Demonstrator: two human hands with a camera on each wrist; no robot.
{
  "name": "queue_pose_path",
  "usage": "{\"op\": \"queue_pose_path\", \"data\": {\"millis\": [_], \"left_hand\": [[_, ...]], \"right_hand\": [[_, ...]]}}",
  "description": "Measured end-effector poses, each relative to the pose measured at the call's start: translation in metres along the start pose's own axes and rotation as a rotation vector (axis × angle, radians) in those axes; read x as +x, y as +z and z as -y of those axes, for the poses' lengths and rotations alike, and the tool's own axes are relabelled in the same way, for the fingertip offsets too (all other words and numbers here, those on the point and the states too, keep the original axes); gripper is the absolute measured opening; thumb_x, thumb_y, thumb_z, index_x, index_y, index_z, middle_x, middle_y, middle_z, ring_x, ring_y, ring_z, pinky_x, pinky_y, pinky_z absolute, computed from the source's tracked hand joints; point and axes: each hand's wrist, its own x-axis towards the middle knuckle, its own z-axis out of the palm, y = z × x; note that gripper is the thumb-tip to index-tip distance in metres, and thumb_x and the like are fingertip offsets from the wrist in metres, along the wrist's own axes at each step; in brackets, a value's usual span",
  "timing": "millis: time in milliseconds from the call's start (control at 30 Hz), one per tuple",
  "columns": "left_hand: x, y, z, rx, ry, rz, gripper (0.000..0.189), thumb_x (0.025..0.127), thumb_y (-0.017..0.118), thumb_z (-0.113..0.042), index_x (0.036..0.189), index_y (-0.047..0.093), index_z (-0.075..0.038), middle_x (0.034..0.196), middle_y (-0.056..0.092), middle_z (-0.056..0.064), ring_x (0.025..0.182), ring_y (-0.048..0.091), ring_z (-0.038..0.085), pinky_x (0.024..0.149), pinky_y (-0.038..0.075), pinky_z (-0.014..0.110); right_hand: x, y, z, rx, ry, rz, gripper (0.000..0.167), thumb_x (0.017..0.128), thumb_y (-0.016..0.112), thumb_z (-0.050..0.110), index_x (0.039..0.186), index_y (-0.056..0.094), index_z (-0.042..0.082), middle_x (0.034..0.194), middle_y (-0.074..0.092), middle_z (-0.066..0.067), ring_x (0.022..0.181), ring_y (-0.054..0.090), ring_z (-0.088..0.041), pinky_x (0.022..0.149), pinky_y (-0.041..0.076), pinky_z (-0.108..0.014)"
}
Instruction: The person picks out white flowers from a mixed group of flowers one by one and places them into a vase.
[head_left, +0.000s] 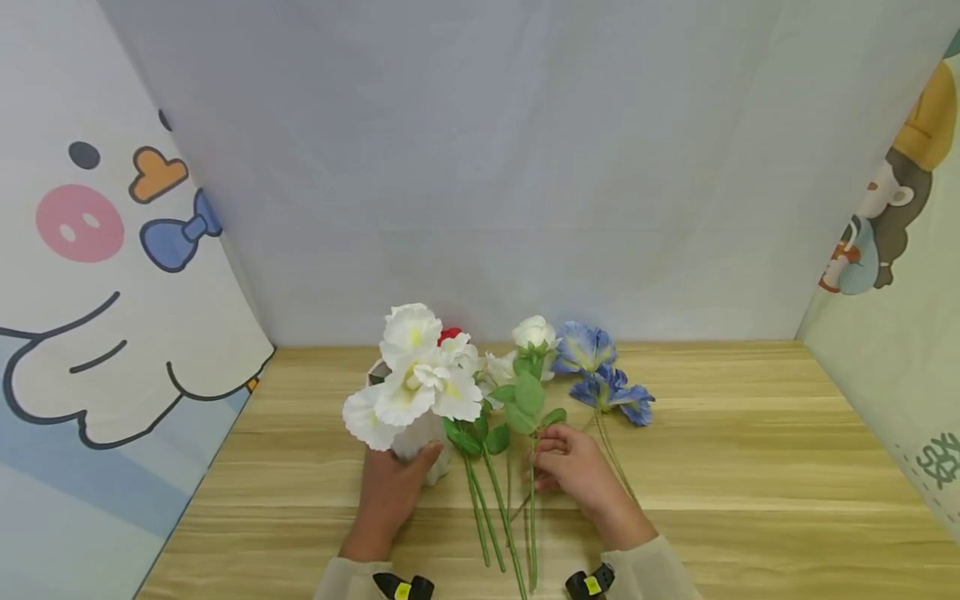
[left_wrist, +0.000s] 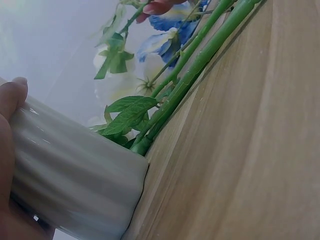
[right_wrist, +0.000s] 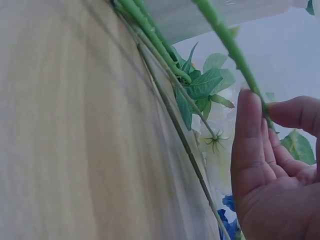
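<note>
On the table (head_left: 712,467), the left hand (head_left: 393,487) grips the vase (left_wrist: 75,165); nearby, the right hand (head_left: 573,467) pinches a white rose (head_left: 534,332) by its stem (head_left: 533,521), whose leaves (head_left: 528,393) might snag neighbouring flowers, dragging them askew.

The head view looks forward and down over the table (head_left: 720,467); both tilted wrist close-ups share green stems (left_wrist: 207,56).

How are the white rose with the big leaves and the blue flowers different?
The white rose has a small, rounded bloom; the blue flowers have wide, frilly ones. The person's right hand pinches the rose's stem, while the blue flowers lie on the table, not held. The rose's stem looks thicker than theirs. All have long stems.
</note>
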Motion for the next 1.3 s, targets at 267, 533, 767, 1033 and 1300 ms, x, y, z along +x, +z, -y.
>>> {"op": "queue_pose_path", "data": {"millis": [267,533,767,1033,1300], "left_hand": [[-0.001,-0.001,0.001,-0.005,0.0,0.005,0.073,0.089,0.085,-0.02,0.148,0.041,-0.021,0.137,0.052,0.002,0.123,0.051,0.02,0.105,0.039,0.047],[-0.001,-0.001,0.0,0.011,-0.016,0.006,0.072,0.09,0.084,-0.021,0.148,0.042,-0.021,0.137,0.053,0.002,0.124,0.051,0.021,0.105,0.039,0.048],[0.0,-0.001,-0.001,0.017,-0.009,0.01,0.072,0.09,0.083,-0.021,0.149,0.042,-0.018,0.138,0.053,0.004,0.125,0.051,0.022,0.105,0.039,0.05],[0.0,-0.001,-0.001,0.004,-0.003,0.011,0.072,0.09,0.083,-0.019,0.148,0.042,-0.022,0.138,0.052,0.002,0.125,0.051,0.022,0.105,0.039,0.049],[-0.001,0.0,-0.001,0.003,0.009,0.006,0.074,0.089,0.084,-0.015,0.149,0.041,-0.022,0.139,0.051,0.003,0.126,0.05,0.023,0.107,0.037,0.05]], "right_hand": [[0.002,0.003,0.001,-0.002,-0.038,-0.028,0.036,0.098,0.06,-0.002,0.129,0.049,-0.016,0.113,0.056,-0.022,0.076,0.065,-0.02,0.064,0.059,-0.031],[-0.001,0.005,0.009,0.014,-0.081,-0.067,0.029,0.097,0.062,-0.003,0.121,0.051,-0.014,0.104,0.057,-0.014,0.094,0.066,-0.031,0.073,0.06,-0.036],[-0.008,0.006,0.018,0.023,-0.136,-0.025,0.025,0.097,0.061,-0.004,0.118,0.049,-0.012,0.115,0.062,-0.027,0.103,0.067,-0.039,0.076,0.059,-0.034],[-0.015,0.009,0.029,0.001,-0.191,-0.004,0.028,0.097,0.062,-0.004,0.121,0.049,-0.011,0.119,0.062,-0.032,0.105,0.066,-0.042,0.08,0.059,-0.035],[-0.023,0.011,0.038,0.053,-0.254,-0.001,0.039,0.095,0.068,-0.006,0.13,0.05,-0.004,0.111,0.064,-0.025,0.1,0.069,-0.032,0.08,0.06,-0.039]]}}
